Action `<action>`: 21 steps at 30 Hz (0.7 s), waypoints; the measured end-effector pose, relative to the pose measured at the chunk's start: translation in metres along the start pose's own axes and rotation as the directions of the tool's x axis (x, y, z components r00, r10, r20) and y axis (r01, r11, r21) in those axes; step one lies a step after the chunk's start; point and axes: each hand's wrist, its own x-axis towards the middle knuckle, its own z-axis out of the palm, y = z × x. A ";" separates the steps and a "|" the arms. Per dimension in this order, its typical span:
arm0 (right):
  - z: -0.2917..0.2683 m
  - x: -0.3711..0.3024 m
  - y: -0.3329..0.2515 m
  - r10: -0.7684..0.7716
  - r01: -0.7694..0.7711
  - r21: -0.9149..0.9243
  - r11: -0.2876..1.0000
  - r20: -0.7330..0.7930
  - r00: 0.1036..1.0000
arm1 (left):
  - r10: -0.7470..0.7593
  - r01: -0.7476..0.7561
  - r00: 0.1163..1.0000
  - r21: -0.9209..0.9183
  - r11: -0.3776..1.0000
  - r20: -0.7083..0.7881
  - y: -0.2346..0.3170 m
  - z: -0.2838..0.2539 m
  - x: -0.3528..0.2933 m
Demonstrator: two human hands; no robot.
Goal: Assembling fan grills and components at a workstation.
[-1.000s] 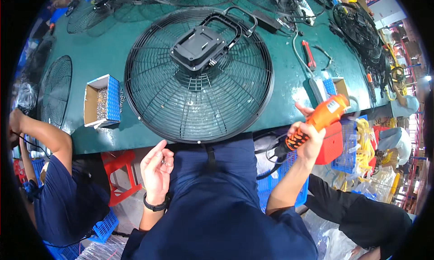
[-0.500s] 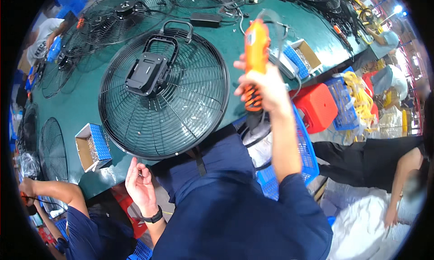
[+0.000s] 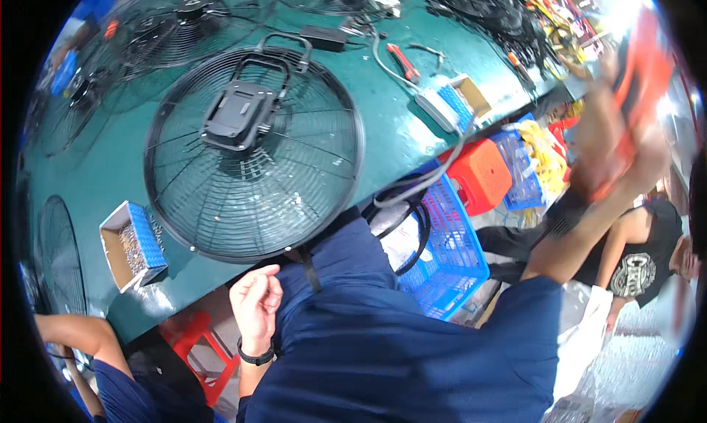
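Observation:
A round black fan (image 3: 254, 180) lies on the green table, its wire grille spread out and a black box (image 3: 239, 116) with a bracket on top. Just below the fan's near rim, my left hand (image 3: 255, 305) is closed with curled fingers; whatever they hold is hidden. My right hand (image 3: 595, 139), smeared by motion, is raised far to the right, away from the table. It grips an orange electric screwdriver (image 3: 645, 66), also blurred. Left of the fan stands a blue and white carton (image 3: 152, 235) of small screws.
Beyond the fan lie a black adapter (image 3: 324, 38), a red-handled tool (image 3: 403, 62) and another small carton (image 3: 471, 95). More fan grilles (image 3: 184, 29) fill the far left. A blue basket (image 3: 453, 246) and red stool (image 3: 480, 174) stand at the right. People are on both sides.
My right hand has swung from beside the fan far to the right with the screwdriver. My left hand has curled its fingers closed and shifted slightly right and down. The view has shifted.

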 end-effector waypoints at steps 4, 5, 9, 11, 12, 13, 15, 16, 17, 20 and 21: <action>0.013 -0.054 0.122 0.227 -0.138 0.311 0.940 -0.272 0.935 | -0.035 0.034 0.999 -0.010 0.999 -0.034 0.008 -0.013 -0.012; 0.012 -0.062 0.149 0.388 -0.246 0.419 0.874 -0.296 0.873 | -0.050 0.051 0.997 0.009 0.999 -0.060 0.011 -0.015 -0.015; 0.007 -0.077 0.240 0.565 -0.365 0.512 0.778 -0.315 0.763 | 0.006 0.002 0.988 0.047 0.999 -0.157 0.024 -0.024 -0.021; 0.000 -0.080 0.259 0.583 -0.425 0.454 0.783 -0.295 0.757 | 0.099 -0.086 0.976 0.076 0.993 -0.192 0.026 -0.026 -0.022; -0.003 -0.079 0.265 0.543 -0.416 0.377 0.828 -0.346 0.765 | 0.139 -0.129 0.966 0.060 0.990 -0.216 0.026 -0.025 -0.022; -0.007 -0.077 0.268 0.488 -0.396 0.292 0.871 -0.416 0.767 | 0.144 -0.134 0.955 0.057 0.989 -0.258 0.026 -0.024 -0.022; -0.017 -0.065 0.272 0.438 -0.361 0.254 0.897 -0.408 0.801 | 0.191 -0.190 0.934 0.033 0.981 -0.301 0.023 -0.020 -0.019; -0.021 -0.057 0.275 0.423 -0.344 0.252 0.904 -0.422 0.802 | 0.216 -0.224 0.913 0.017 0.975 -0.347 0.022 -0.018 -0.017; -0.025 -0.047 0.278 0.373 -0.290 0.250 0.924 -0.416 0.829 | 0.237 -0.247 0.905 0.018 0.969 -0.352 0.022 -0.015 -0.014; -0.033 -0.019 0.290 0.416 -0.304 0.317 0.898 -0.395 0.819 | 0.240 -0.274 0.876 -0.021 0.962 -0.418 0.023 -0.011 -0.007; -0.033 -0.013 0.296 0.444 -0.333 0.327 0.885 -0.374 0.814 | 0.272 -0.308 0.860 -0.014 0.951 -0.432 0.024 -0.010 -0.005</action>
